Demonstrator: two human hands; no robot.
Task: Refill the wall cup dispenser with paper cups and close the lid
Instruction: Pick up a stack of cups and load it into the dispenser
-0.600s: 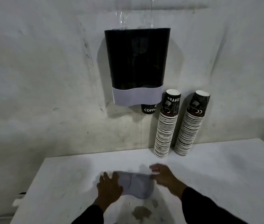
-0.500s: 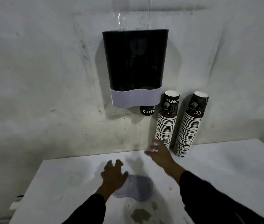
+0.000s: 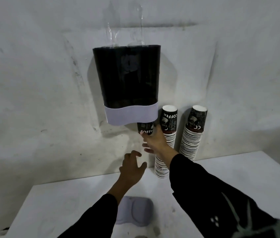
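A black wall cup dispenser [image 3: 127,76] with a pale grey lower band hangs on the wall, its top uncovered. One black paper cup [image 3: 145,128] pokes out of its bottom right. My right hand [image 3: 154,141] is raised to that cup, fingertips touching its lower edge, and covers part of the left stack of upturned cups [image 3: 165,143]. A second stack [image 3: 193,133] leans on the wall further right. My left hand [image 3: 131,169] hovers open below, holding nothing. The grey dispenser lid [image 3: 135,212] lies on the white table [image 3: 238,177].
Clear plastic wrap [image 3: 125,26] sticks up above the dispenser against the stained wall. The table's left edge falls off near the bottom left. A dark stain marks the table near its front edge.
Both hands left the lid on the table and rose toward the wall. My right hand went up to the cup under the dispenser; my left followed beneath it.
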